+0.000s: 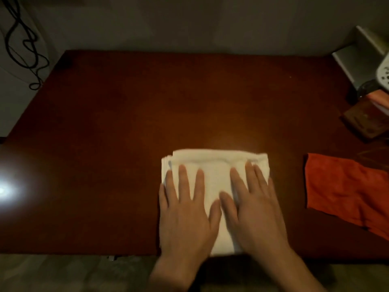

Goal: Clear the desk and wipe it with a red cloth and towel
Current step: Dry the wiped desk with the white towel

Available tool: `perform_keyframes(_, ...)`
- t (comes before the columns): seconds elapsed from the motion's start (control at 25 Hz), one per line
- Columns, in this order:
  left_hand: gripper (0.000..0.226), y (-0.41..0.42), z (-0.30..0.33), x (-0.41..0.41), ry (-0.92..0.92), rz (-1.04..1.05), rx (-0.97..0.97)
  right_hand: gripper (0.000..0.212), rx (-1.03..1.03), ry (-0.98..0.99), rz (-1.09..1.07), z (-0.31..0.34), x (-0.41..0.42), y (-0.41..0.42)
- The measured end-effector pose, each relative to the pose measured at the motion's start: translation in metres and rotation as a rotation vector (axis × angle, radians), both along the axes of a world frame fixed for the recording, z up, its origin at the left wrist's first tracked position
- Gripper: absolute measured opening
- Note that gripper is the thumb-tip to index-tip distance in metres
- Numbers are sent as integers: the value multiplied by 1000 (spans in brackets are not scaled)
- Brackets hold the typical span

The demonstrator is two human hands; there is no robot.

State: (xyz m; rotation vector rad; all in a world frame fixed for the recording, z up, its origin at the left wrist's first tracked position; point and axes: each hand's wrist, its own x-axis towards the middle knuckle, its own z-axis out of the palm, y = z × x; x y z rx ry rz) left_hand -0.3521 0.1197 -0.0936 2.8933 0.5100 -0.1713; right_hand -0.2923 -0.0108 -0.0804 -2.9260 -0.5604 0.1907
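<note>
A folded white towel (214, 163) lies on the dark red-brown desk (147, 114), near its front edge. My left hand (185, 211) and my right hand (252, 209) both lie flat on the towel, palms down, fingers spread, thumbs touching in the middle. A red cloth (345, 190) lies spread on the desk to the right of the towel, apart from both hands.
At the right edge sit a brown wallet-like object (366, 121), a pinkish item (379, 98) and a grey metal shelf (357, 60) with a white device (384, 74). Black cables (23, 45) hang at the wall on the left. A bright glare spot (6, 190) shows at the desk's left.
</note>
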Motion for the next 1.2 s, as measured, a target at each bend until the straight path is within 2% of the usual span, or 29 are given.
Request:
perform_keyframes(0.2,73,13,1,73,4,-15,26,63,-9,-32,-34,-2,74,18)
perform_keyframes(0.44,76,-12,0,-6,15,-25,-4,67,5,31,-40,-4,-13,-11)
perform_keyframes(0.56,74,-10,-1,-3,30,-32,-14,69,-30,28,-35,-7,-11,-13)
perform_keyframes(1.2,74,64,-4,181,-75,-3,54,66,-11,-63,23,-8,182,59)
